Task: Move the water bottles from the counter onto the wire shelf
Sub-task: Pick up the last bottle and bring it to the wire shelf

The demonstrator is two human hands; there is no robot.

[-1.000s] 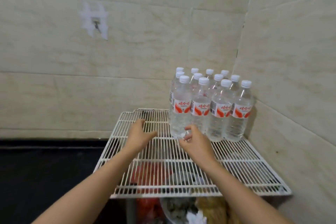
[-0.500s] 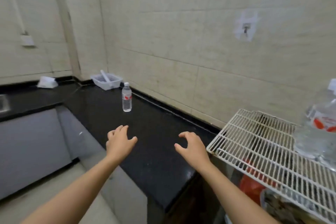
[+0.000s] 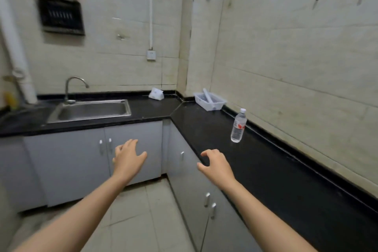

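Observation:
One clear water bottle (image 3: pixel 238 125) with a white cap and a red-and-white label stands upright on the black counter (image 3: pixel 266 161), close to the right wall. My right hand (image 3: pixel 215 164) hovers over the counter's front edge, below and left of the bottle, fingers loosely curled and holding nothing. My left hand (image 3: pixel 128 156) is stretched out in front of the grey cabinets, fingers relaxed and empty. The wire shelf and the bottles standing on it are out of view.
A white plastic basket (image 3: pixel 209 101) sits in the counter corner beyond the bottle. A white packet (image 3: pixel 156 94) lies near the back wall. A steel sink (image 3: pixel 90 109) with a tap is at the left. Grey cabinet doors (image 3: pixel 133 149) line the tiled floor.
The view has swung left from the wire shelf and its bottles to the counter and sink. Both hands left the shelf and now hang empty in front of the counter.

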